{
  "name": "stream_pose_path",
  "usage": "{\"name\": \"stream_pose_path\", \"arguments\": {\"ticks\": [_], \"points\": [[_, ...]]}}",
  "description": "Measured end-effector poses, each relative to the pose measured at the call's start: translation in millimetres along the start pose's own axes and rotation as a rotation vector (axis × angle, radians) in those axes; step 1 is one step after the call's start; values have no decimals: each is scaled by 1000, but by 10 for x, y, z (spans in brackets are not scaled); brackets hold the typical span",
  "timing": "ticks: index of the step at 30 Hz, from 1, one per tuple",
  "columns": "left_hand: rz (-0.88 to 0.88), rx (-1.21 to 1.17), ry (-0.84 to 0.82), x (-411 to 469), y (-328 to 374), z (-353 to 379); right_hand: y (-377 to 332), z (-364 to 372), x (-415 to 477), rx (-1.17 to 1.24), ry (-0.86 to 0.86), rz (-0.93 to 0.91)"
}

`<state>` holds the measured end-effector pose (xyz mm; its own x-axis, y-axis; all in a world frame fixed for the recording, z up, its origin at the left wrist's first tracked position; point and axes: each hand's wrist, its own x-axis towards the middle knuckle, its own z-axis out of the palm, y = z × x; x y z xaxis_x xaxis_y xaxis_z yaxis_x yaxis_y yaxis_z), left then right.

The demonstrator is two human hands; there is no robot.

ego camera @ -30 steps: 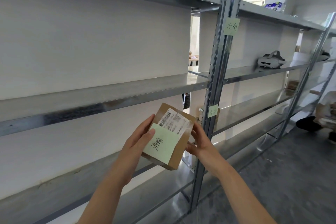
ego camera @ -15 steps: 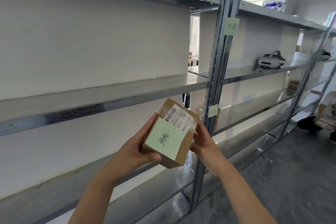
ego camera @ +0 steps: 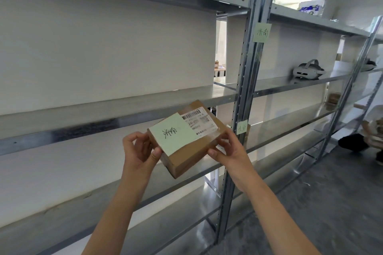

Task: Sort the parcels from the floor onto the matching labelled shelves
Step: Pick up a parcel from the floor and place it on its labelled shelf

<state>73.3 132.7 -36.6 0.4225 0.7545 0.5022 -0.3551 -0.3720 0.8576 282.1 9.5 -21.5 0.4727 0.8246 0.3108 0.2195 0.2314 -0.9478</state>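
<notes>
Near the shelving, left hand and right hand pinch the parcel, its underside hidden.

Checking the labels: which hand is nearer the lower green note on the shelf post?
Right. The right hand grips one end of the parcel, just below and left of the lower green note; the left hand holds the other end, farther left.
</notes>
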Motion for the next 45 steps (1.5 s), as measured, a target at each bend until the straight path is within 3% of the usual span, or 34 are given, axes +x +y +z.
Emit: {"name": "stream_pose_path", "arguments": {"ticks": [5, 9, 15, 21, 35, 45], "points": [[82, -6, 123, 22, 67, 1, -121, 116, -94, -54, -66, 9], [34, 33, 217, 16, 148, 40, -140, 175, -79, 59, 9, 65], [3, 114, 235, -81, 251, 92, -169, 309, -90, -2, 119, -42], [-53, 82, 271, -257, 314, 28, -215, 485, -121, 99, 66, -15], [-138, 181, 619, -1190, 847, -780, -276, 1605, -396, 272, -335, 110], [-114, 402, 1077, -2259, 1494, -940, -352, 2403, -1075, 322, -711, 163]]}}
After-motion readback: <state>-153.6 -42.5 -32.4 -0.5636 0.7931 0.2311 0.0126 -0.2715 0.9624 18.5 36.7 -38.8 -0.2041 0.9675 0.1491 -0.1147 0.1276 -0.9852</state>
